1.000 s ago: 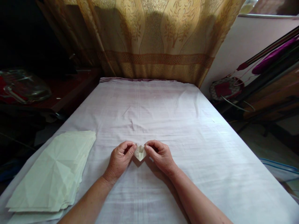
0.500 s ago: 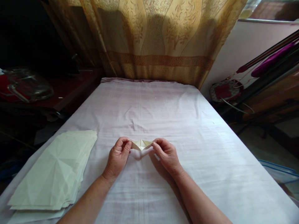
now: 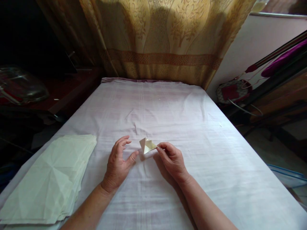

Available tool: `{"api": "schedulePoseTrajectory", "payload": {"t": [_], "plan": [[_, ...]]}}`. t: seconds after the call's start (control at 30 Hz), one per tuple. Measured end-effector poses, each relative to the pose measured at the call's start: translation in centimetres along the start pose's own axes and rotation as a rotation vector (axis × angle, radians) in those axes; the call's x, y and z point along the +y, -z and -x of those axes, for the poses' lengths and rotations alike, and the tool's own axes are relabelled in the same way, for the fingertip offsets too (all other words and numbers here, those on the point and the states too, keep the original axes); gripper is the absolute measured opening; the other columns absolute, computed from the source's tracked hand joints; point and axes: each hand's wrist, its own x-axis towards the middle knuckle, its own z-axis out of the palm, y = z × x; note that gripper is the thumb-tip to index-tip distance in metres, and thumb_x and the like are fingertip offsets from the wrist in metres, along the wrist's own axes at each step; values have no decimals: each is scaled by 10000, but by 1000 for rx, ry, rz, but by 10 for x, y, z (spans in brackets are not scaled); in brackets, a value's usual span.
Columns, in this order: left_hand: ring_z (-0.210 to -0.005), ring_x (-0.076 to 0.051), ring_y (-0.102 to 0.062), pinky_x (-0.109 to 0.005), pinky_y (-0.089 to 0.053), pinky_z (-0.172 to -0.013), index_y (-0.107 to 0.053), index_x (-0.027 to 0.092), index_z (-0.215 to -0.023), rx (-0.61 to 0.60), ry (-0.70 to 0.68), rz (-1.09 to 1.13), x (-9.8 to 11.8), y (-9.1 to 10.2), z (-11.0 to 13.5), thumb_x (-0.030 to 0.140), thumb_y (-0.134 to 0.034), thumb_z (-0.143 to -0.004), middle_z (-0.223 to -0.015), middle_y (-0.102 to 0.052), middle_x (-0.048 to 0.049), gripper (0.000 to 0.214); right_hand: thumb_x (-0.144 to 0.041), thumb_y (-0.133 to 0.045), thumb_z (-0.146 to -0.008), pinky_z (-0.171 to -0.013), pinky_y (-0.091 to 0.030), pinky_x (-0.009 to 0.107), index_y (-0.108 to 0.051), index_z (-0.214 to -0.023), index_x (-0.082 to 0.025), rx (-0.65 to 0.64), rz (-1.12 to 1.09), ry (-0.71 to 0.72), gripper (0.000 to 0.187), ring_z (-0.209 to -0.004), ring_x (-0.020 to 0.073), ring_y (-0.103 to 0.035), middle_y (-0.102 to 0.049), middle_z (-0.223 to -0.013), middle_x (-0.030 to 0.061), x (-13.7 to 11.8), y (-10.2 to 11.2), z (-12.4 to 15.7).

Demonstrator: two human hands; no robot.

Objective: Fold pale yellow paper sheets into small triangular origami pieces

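Landmark: the paper stack (image 3: 48, 179), whose creased top sheet lies spread flat on the pale cloth (image 3: 153, 111).
Folded paper: the small piece (image 3: 150, 146) is well to the right of the stack, roughly level with its far end, held at its right tip; whether its lowest point touches the cloth I cannot tell.
Just changed: half a second ago both hands pinched it, one at each end, drawing it wide; now the left end is free and stands up as a pointed flap.
Left hand: this hand (image 3: 117, 163), the nearer one to the stack, has let go; thumb and fingers are spread in a loose curve, holding nothing, just short of the flap.
Right hand: this hand (image 3: 174, 159), farther from the stack than the folded paper, has its grip closed, thumb against forefinger on the tip.
What it means: the right grip seems to be the main support, leaving the left hand free; the folds look partly open, not pressed flat.
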Motion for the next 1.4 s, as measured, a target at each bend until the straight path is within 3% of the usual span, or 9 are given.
{"api": "schedulePoseTrajectory", "payload": {"t": [0.17, 0.3, 0.47, 0.63, 1.0, 1.13, 1.2, 1.3, 1.4], "plan": [[-1334, -330, -447, -500, -390, -1074, -577, 297, -1231, -23, -350, -332, 14, 3, 1, 237, -682, -870, -1446, -442, -121, 381, -246, -562, -907, -594, -456, 229, -656, -827, -218, -22, 110, 156, 126, -595, 121, -569, -676, -727, -2, -4, -1, 0], [-1399, -347, -365, -520, -345, -1097, -588, 306, -1254, 20, -456, -410, 23, 2, 3, 156, -676, -866, -1487, -385, -131, 426, -207, -554, -922, -614, -464, 230, -635, -846, -216, -26, 201, 281, 111, -641, 135, -602, -680, -742, 4, -6, -2, 1], [-1420, -313, -359, -524, -269, -1148, -659, 356, -1167, -42, -433, -429, 22, 2, 6, 215, -687, -871, -1490, -455, -78, 329, -197, -552, -932, -684, -483, 250, -626, -870, -223, -47, 270, 342, 101, -725, 160, -637, -691, -787, 20, -6, -2, 2], [-1419, -366, -361, -594, -193, -1170, -715, 234, -1049, -119, -294, -555, 21, 4, 2, 264, -707, -849, -1482, -498, -115, 203, -196, -544, -939, -715, -494, 256, -632, -892, -221, -61, 284, 345, 103, -758, 168, -647, -703, -817, 29, -2, 0, 2], [-1321, -326, -487, -622, -225, -1139, -700, 250, -973, -205, -337, -522, 12, -1, -1, 162, -627, -891, -1317, -651, -44, 141, -215, -551, -910, -672, -521, 267, -632, -898, -221, -92, 341, 225, 82, -737, 174, -653, -695, -819, 30, 9, 6, -2], [-1194, -273, -580, -593, -206, -1153, -676, 243, -1024, -229, -339, -456, 7, -4, 0, 197, -597, -931, -1121, -730, -25, 131, -189, -557, -880, -864, -542, 363, -585, -1178, -194, -75, 382, 321, 300, -1004, 230, -642, -674, -1100, 110, 4, 4, 0], [-1150, -258, -596, -575, -201, -1157, -670, 240, -1034, -225, -341, -435, 5, -5, 1, 220, -584, -945, -1094, -732, -19, 126, -148, -539, -874, -975, -499, 422, -542, -1294, -202, -94, 433, 434, 424, -1197, 260, -557, -559, -1332, 153, -1, 3, 1], [-1078, -228, -611, -563, -184, -1163, -659, 273, -1112, -233, -351, -418, 6, -4, 2, 217, -576, -952, -1056, -728, -2, 189, -76, -510, -860, -1031, -449, 473, -572, -1301, -253, -131, 540, 559, 479, -1335, 293, -436, -379, -1500, 151, -10, 1, 3], [-1012, -201, -619, -556, -167, -1170, -655, 302, -1146, -265, -350, -405, 7, -2, 2, 189, -569, -951, -1009, -722, 12, 242, -63, -532, -853, -1019, -447, 473, -613, -1259, -296, -158, 625, 613, 474, -1363, 296, -404, -349, -1522, 136, -16, -2, 4]]}}
